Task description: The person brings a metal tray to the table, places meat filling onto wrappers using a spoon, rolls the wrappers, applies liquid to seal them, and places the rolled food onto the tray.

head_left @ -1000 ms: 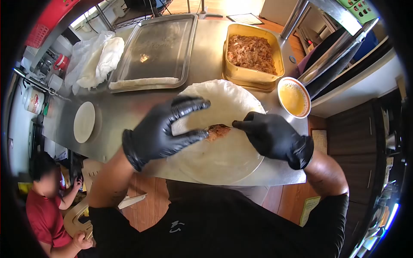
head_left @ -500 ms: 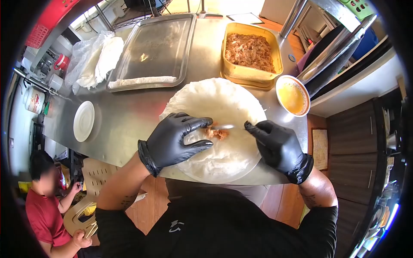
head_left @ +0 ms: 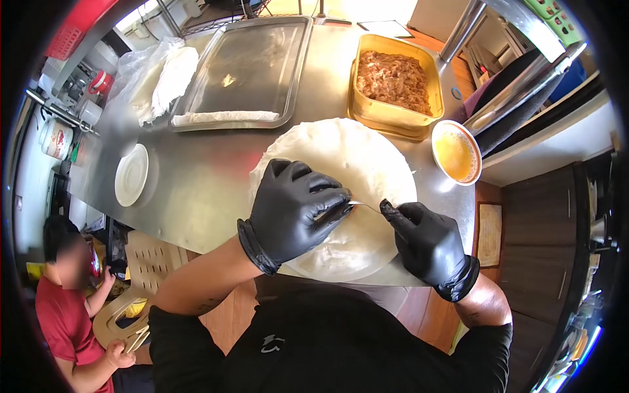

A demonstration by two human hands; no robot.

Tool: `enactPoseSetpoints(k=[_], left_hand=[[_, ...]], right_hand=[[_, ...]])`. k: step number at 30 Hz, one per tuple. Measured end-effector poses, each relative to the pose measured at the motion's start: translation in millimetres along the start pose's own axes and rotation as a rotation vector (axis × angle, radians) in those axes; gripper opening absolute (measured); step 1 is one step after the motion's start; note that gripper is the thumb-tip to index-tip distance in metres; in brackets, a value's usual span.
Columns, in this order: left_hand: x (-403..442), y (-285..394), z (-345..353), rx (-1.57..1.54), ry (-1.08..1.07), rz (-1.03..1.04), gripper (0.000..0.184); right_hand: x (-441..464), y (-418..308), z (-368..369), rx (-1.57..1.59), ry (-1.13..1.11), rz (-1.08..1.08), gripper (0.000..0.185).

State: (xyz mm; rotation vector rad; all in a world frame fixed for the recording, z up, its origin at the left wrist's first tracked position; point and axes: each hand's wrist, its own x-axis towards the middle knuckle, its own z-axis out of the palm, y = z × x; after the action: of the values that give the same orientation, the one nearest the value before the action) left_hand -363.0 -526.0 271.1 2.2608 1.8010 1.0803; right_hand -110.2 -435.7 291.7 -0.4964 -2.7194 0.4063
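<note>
A stack of thin round wrappers [head_left: 357,245] lies at the table's front edge, below both my hands. My right hand [head_left: 429,245], in a black glove, pinches the handle of a metal spoon [head_left: 367,205]. Over the wrappers, my left hand [head_left: 298,213], also gloved in black, closes its thumb and fingers round the spoon's other end. The spoon's bowl is hidden there, and only a speck of orange-brown filling shows by the fingertips. More of this meat filling [head_left: 396,82] is heaped in a yellow tub [head_left: 430,108] behind the wrappers.
A metal tray [head_left: 252,72] holds one white roll [head_left: 226,117] along its near edge. Left of it lies a plastic bag with white wrappers [head_left: 173,78]. A bowl of beaten egg [head_left: 455,159] stands right, a white plate [head_left: 132,175] left. A person in red [head_left: 69,321] is at lower left.
My left hand has moved right and its spread fingers have closed round the spoon's end, covering the filling. My right hand still holds the handle. The view has shifted slightly.
</note>
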Motion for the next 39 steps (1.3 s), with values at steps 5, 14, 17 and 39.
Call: enactPoseSetpoints(k=[5, 14, 17, 39], left_hand=[[-6, 5, -4, 0.129, 0.009, -0.023, 0.015], [-16, 1, 6, 0.076, 0.041, -0.147, 0.029], [-21, -10, 17, 0.072, -0.013, -0.101, 0.026], [161, -66, 57, 0.209, -0.192, 0.119, 0.043]], right_hand=[[-1, -11, -8, -0.084, -0.003, 0.064, 0.054], [-4, -2, -12, 0.031, 0.098, 0.140, 0.044], [-6, 14, -14, 0.029, 0.165, 0.211, 0.042], [121, 143, -37, -0.710, -0.006, 0.295, 0.013]])
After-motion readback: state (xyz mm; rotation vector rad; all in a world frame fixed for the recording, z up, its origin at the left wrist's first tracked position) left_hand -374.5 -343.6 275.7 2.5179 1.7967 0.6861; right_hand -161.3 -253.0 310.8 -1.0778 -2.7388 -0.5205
